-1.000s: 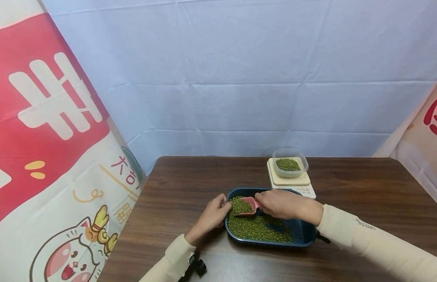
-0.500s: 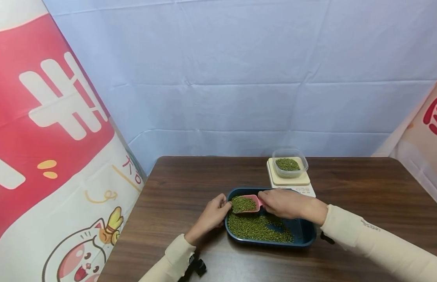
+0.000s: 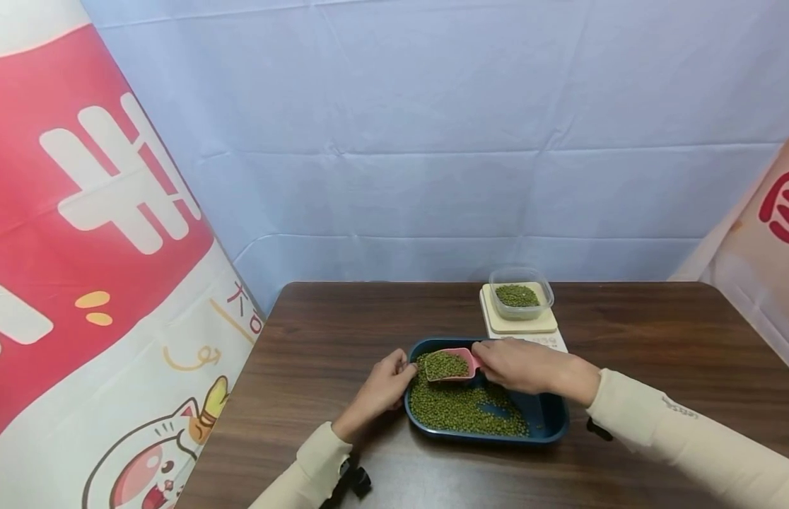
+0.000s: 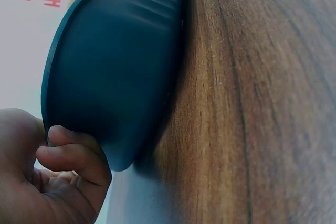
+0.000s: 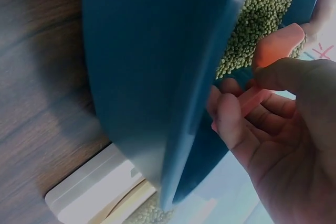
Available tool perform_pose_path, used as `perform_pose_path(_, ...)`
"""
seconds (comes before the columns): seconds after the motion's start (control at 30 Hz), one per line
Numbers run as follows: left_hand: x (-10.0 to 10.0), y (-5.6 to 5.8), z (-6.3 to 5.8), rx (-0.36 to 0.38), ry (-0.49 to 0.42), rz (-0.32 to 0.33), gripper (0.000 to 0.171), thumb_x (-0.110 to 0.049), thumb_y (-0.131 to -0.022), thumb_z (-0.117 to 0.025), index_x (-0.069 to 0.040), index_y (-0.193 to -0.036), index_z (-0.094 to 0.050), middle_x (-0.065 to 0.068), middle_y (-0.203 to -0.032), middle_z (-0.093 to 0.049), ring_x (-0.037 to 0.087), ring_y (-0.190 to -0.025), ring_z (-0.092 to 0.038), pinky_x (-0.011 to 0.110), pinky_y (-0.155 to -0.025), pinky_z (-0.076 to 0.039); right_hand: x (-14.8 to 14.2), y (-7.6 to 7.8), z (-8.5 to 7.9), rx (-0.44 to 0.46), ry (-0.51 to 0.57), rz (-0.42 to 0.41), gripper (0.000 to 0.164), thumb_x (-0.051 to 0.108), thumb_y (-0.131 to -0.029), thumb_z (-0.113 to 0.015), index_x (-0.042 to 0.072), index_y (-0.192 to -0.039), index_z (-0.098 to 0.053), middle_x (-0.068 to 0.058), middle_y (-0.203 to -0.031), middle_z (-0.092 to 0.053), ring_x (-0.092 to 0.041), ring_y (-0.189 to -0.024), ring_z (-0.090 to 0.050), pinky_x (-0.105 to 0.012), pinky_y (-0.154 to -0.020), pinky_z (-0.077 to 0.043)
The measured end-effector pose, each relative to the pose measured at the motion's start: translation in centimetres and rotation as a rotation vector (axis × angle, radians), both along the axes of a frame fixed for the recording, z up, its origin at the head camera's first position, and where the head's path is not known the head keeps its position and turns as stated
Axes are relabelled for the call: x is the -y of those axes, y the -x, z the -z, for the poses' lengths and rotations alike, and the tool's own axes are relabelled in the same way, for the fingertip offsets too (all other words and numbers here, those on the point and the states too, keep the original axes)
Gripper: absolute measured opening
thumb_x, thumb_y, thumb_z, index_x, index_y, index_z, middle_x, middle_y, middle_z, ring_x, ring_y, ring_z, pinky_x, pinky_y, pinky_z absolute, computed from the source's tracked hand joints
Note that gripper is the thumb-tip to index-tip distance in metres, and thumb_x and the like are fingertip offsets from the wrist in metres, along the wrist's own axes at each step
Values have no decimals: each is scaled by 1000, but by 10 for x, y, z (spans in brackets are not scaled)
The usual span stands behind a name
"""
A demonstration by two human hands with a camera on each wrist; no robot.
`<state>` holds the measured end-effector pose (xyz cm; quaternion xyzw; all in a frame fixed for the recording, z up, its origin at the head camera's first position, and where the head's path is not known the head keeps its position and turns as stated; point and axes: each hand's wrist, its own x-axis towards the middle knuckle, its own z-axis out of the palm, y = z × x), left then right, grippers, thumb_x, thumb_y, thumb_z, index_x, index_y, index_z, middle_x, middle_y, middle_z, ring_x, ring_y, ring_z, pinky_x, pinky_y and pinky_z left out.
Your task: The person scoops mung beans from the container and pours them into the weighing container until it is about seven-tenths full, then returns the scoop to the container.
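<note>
A dark blue tray holds green mung beans, mostly toward its left and front. My left hand grips the tray's left rim, thumb and fingers on the edge; the left wrist view shows curled fingers at the tray wall. My right hand holds a pink scoop by its handle over the tray. Beans fill much of the scoop, whose mouth faces left. In the right wrist view the thumb and fingers close round the scoop handle.
Behind the tray stands a white kitchen scale with a cream platform. On it sits a clear plastic container with some mung beans. The brown wooden table ends at a pale cloth backdrop.
The right hand has drawn the loaded scoop a little to the right and up, away from the left rim. The left hand keeps its grip on the tray.
</note>
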<state>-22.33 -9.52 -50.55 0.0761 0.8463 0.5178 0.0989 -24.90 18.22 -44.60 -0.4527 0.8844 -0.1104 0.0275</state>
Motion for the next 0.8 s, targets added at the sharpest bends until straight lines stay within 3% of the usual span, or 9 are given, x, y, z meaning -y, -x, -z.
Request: perform_pose_path(0.8, 0, 7, 8, 10, -18, -3, 23, -30, -98, -50, -13, -84, -44, -3, -60, -40, 10, -37, -40, 20, -34, -36, -14, 4, 3, -48, 35, 5, 15, 11, -92, -57, 20, -87, -47, 13, -72, -42, -6, -62, -45, -23, -54, -41)
